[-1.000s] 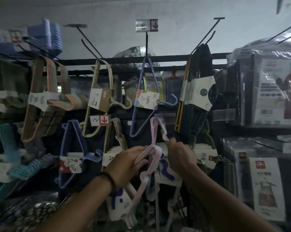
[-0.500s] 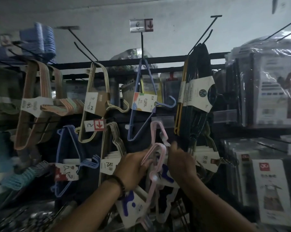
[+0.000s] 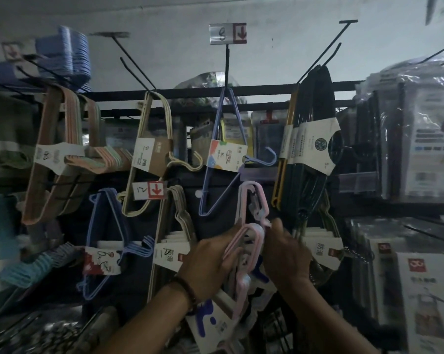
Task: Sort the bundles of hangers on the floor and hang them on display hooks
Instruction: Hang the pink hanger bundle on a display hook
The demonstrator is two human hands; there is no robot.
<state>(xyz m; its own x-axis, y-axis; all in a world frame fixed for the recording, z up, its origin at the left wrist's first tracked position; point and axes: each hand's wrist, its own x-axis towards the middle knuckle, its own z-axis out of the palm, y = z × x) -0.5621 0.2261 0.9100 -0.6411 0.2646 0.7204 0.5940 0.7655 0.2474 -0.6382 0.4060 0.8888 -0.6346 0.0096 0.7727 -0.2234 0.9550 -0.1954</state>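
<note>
While your left hand [image 3: 210, 261] is wrapped tight around the pink hanger bundle [image 3: 244, 241], your right hand [image 3: 284, 254] pinches it from the other side. It's up at the dark rack, right under the lilac hanger [image 3: 223, 154] and beside the black-and-yellow bundle [image 3: 307, 149].

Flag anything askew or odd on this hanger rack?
The lilac hanger bundle on the centre hook hangs sideways, its hook ends pointing right. Three top hooks are bare. Both hands, left and right, grip the pink hanger bundle, not yet hung.
</note>
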